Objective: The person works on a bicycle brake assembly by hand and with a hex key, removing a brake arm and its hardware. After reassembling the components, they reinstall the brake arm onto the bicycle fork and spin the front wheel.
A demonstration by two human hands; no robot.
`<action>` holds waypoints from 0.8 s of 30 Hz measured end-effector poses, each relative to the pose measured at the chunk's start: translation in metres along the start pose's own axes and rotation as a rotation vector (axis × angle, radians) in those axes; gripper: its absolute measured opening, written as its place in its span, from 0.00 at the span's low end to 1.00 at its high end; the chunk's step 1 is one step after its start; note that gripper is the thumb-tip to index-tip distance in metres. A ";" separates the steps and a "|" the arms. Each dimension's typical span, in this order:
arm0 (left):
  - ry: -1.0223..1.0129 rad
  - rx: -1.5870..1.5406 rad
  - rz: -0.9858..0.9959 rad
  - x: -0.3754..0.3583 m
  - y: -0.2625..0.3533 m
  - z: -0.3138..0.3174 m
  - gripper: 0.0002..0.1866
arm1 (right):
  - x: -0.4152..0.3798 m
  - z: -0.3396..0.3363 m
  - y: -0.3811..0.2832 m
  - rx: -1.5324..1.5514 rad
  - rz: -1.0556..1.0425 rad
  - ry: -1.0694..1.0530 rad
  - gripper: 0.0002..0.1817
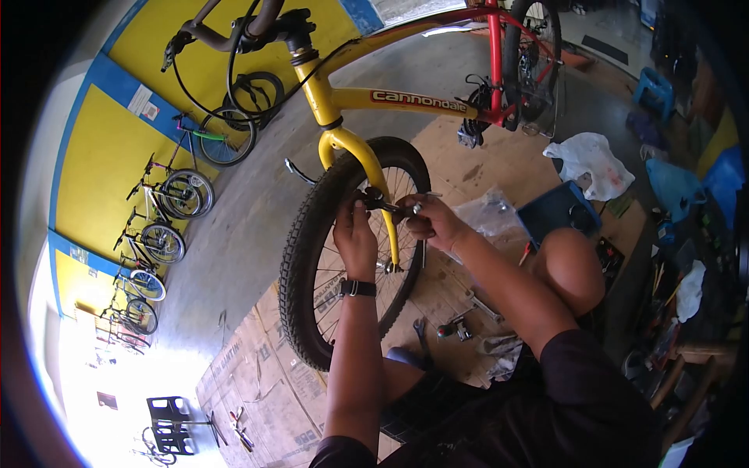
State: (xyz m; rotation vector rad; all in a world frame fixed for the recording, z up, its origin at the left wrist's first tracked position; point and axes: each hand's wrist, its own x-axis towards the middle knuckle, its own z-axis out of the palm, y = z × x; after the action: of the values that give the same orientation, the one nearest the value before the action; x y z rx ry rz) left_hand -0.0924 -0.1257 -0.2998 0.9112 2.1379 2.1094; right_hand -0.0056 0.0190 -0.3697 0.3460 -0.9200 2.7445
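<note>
A yellow front fork (363,148) straddles the knobby front wheel (300,288) of a yellow and red bicycle (406,101). My left hand (356,238), with a dark band at the wrist, is closed at the fork leg. Its fingertips pinch a small black part (378,201), possibly a brake piece. From the right, my right hand (435,224) grips the other end of that dark piece, its fingers curled. A thin silvery bit shows above the right fingers; I cannot make out whether it is a separate tool.
Flattened cardboard (265,390) covers the floor. Loose metal parts (460,324) and a blue tray (558,210) lie right of the wheel, near a white plastic bag (591,165). Pliers-like tools (240,429) rest at lower left. Several bicycles (160,242) line the yellow wall.
</note>
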 end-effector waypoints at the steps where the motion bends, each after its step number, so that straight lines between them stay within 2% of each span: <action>1: 0.010 -0.069 -0.076 -0.001 0.001 0.000 0.15 | 0.003 -0.005 -0.008 -0.001 0.019 -0.058 0.21; 4: 0.074 -0.442 -0.221 -0.002 0.006 0.005 0.17 | 0.002 0.008 -0.035 -0.101 -0.007 -0.143 0.26; 5: 0.040 -0.314 -0.141 -0.003 0.005 0.004 0.17 | 0.002 0.020 -0.040 -0.127 -0.039 -0.042 0.22; 7: -0.018 -0.059 0.013 -0.004 0.001 0.001 0.17 | 0.015 0.034 -0.055 -0.378 0.022 0.072 0.19; 9: 0.032 -0.338 -0.108 -0.002 -0.003 0.003 0.17 | 0.024 0.055 -0.064 -0.607 -0.039 0.239 0.15; 11: 0.073 -0.571 -0.225 0.001 -0.005 0.006 0.17 | 0.032 0.060 -0.076 -0.665 0.031 0.228 0.15; 13: 0.105 -0.747 -0.341 0.003 -0.005 0.008 0.16 | 0.039 0.059 -0.093 -0.731 0.131 0.205 0.20; 16: 0.189 -0.763 -0.335 0.005 -0.018 0.017 0.17 | 0.046 0.067 -0.101 -0.941 -0.006 0.201 0.26; 17: 0.183 -0.715 -0.232 0.004 -0.029 0.023 0.18 | 0.050 0.065 -0.105 -0.932 0.031 0.176 0.31; 18: 0.209 -0.675 -0.212 0.002 -0.029 0.027 0.19 | 0.054 0.062 -0.109 -0.924 0.068 0.151 0.37; 20: 0.272 -0.597 -0.168 -0.001 -0.024 0.036 0.19 | 0.054 0.068 -0.112 -0.907 0.097 0.097 0.41; 21: 0.386 -0.653 -0.200 -0.005 -0.019 0.046 0.20 | 0.054 0.064 -0.108 -0.888 0.091 0.085 0.42; 22: 0.434 -0.561 -0.142 -0.005 -0.031 0.052 0.20 | 0.053 0.057 -0.099 -0.867 0.000 0.048 0.42; 24: 0.469 -0.591 -0.220 -0.009 -0.008 0.056 0.20 | 0.054 0.050 -0.093 -0.724 0.159 0.049 0.42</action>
State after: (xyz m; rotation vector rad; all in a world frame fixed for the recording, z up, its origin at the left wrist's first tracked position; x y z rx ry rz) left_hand -0.0663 -0.0776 -0.3160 0.1289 1.4664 2.7719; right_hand -0.0228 0.0683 -0.2633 0.0694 -1.8811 2.3070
